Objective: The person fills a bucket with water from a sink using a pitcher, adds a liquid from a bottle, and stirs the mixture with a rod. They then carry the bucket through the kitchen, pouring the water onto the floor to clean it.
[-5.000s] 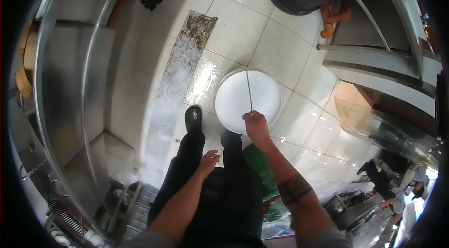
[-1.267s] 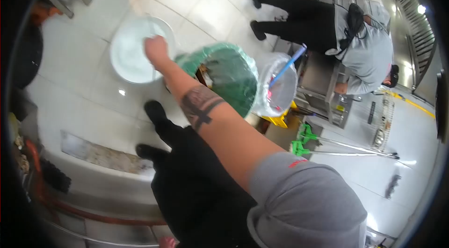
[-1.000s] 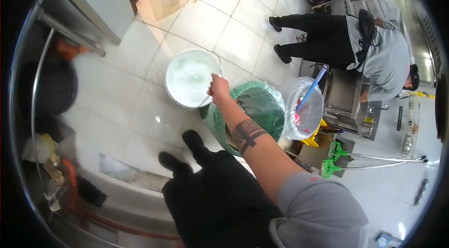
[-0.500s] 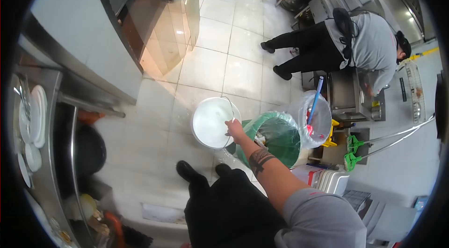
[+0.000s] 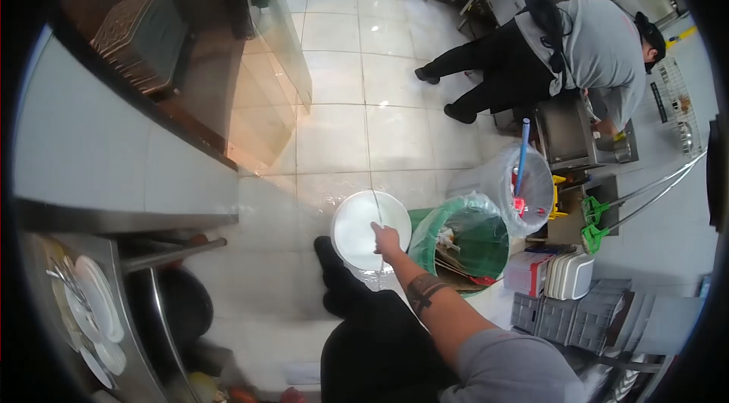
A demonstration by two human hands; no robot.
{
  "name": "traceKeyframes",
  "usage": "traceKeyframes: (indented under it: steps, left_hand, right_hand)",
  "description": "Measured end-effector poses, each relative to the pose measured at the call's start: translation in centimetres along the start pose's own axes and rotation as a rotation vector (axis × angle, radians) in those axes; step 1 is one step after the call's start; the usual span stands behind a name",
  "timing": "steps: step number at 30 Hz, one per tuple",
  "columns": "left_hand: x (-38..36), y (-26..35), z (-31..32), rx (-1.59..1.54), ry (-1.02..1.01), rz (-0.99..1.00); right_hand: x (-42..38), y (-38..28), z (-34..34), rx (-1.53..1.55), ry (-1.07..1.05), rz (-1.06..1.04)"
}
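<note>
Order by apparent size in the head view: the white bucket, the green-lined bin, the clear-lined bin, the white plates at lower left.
1. Green-lined round bin, largest.
2. White round bucket and clear-lined bin: these look alike, so I give no rank between them.
3. White plates, smallest, though lens distortion near the edge makes this unsure.

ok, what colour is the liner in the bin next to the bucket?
Green, on the bin liner beside the white bucket; head view.

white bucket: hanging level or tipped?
Level. The white bucket hangs from its wire handle in the right hand, its round mouth facing the camera, beside the green-lined bin.
</note>
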State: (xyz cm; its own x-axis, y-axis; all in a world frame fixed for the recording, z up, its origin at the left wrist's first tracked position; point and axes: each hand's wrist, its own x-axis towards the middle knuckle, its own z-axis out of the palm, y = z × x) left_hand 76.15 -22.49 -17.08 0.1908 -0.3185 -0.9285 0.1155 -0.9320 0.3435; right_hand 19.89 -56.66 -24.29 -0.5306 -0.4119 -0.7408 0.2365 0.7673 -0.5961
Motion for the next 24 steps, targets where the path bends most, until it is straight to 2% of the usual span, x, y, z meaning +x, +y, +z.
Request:
traceKeyframes:
  steps: [3, 5, 6, 8, 9, 10, 12, 13, 15, 16, 17, 19, 20, 21, 23, 24]
  left_hand:
    - [1.2, 5.1, 0.4, 0.196, -0.082, -0.085]
    - [1.6, 9.0, 1.3, 0.256, -0.151, -0.230]
    - [1.8, 10.9, 1.3, 0.223, -0.240, -0.220]
    - [3.5, 14.7, 0.4, 0.205, -0.174, -0.190]
    - [4.1, 16.1, 0.1, 0.178, -0.119, -0.161]
    - [4.1, 17.2, -0.2, 0.170, -0.112, -0.168]
    - [4.5, 19.6, -0.3, -0.187, -0.349, 0.037]
    - [4.5, 20.3, 0.1, -0.185, -0.342, 0.032]
    - [4.9, 23.2, 1.6, -0.009, -0.138, 0.012]
    - [5.6, 24.6, 2.8, 0.175, -0.037, -0.101]
    - [6.1, 26.1, 3.9, 0.179, -0.036, -0.095]
    - [7.0, 28.9, 5.8, 0.298, -0.009, -0.241]
    - [7.4, 30.0, 6.7, 0.294, 0.034, -0.266]
    - [8.1, 31.0, 6.9, 0.298, 0.033, -0.263]
    - [11.2, 32.4, 6.6, 0.141, -0.186, -0.151]
    - [11.0, 34.6, 8.2, 0.309, -0.163, -0.097]
  right_hand:
    - [2.0, -1.9, -0.6, -0.087, 0.039, 0.042]
    - [2.7, -1.7, -1.0, -0.313, 0.063, -0.335]
    - [4.3, -0.5, -1.2, -0.303, 0.057, -0.328]
    - [8.6, 2.6, -1.3, -0.575, 0.096, -0.411]
    - [8.9, 2.1, -1.5, -0.583, 0.084, -0.408]
    - [9.1, 1.4, -1.8, -0.568, 0.106, -0.381]
    - [11.1, 0.5, -1.7, -0.455, 0.126, -0.275]
    - [11.9, -0.4, -1.8, -0.456, 0.120, -0.268]
    - [14.6, -3.3, -1.4, -0.415, 0.164, -0.270]
    - [15.9, -4.1, -1.3, -0.409, 0.164, -0.270]
    - [17.2, -4.9, -1.1, -0.406, 0.175, -0.251]
    - [19.7, -6.7, -0.5, -0.404, 0.199, -0.211]
    - [15.5, -16.0, 0.5, 0.003, 0.208, 0.243]
    - [19.2, -13.1, -1.0, 0.008, 0.210, 0.243]
    - [27.8, -10.0, 1.2, 0.026, 0.238, -0.421]
    - [30.0, -11.2, 1.1, 0.011, 0.247, -0.507]
